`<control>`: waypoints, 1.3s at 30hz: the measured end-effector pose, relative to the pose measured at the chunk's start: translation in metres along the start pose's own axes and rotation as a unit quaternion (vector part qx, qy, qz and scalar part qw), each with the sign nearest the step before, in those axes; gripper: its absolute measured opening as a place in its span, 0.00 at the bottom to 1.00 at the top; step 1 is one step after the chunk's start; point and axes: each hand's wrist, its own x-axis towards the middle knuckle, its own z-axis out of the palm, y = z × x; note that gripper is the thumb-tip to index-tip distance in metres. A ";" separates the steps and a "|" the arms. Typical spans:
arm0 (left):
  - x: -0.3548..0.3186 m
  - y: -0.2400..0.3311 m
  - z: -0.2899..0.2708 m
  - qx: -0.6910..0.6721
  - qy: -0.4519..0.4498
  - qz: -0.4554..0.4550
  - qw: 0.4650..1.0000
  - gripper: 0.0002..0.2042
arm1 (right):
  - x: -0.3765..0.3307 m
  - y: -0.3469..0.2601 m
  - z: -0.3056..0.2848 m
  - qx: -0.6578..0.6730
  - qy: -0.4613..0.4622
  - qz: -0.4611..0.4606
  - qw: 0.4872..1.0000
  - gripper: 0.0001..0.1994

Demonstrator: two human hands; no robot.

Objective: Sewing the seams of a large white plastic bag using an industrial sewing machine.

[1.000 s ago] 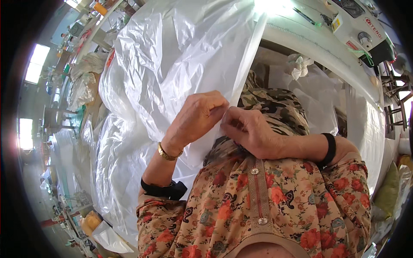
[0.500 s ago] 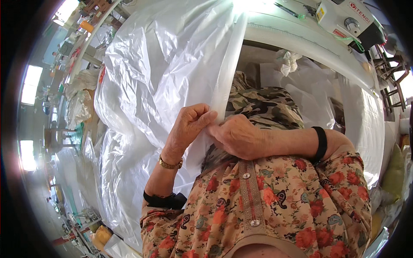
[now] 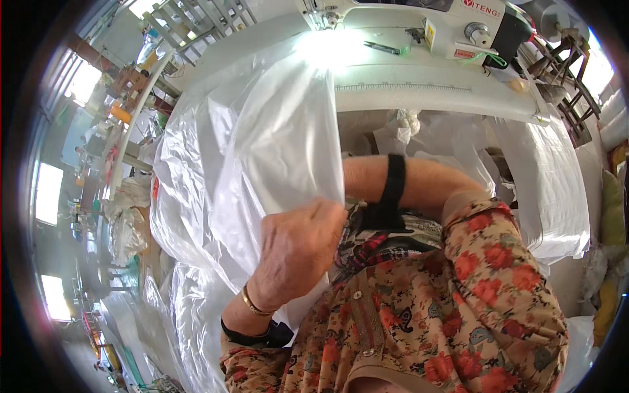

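My left hand (image 3: 300,245) is closed on the edge of a white, shiny plastic sheet (image 3: 268,137), its fingers curled and turned away from view. From there the sheet rises in a long fold to the lit needle area of a white sewing machine (image 3: 452,29). My right forearm (image 3: 419,180) reaches leftward across my lap and passes behind the hanging edge of the sheet. That edge and my left hand hide the right hand, so its fingers do not show. More of the sheet lies crumpled to the left.
A black pen-like tool (image 3: 382,48) lies on the machine table (image 3: 419,95) near the lamp's glare. White plastic (image 3: 553,196) hangs over the table's right side. A crumpled white scrap (image 3: 406,123) sits by the table's front edge. A wooden stool (image 3: 570,72) stands far right.
Both hands were pinching the sheet's edge together. The right hand has gone behind the sheet, while the left has moved lower and turned its back up. The view has tilted up, showing more of the machine.
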 end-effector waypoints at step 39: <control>-0.046 -0.051 0.105 -0.137 -0.005 0.021 0.990 0.05 | 0.056 0.033 -0.145 -0.250 -0.110 0.338 0.901 0.09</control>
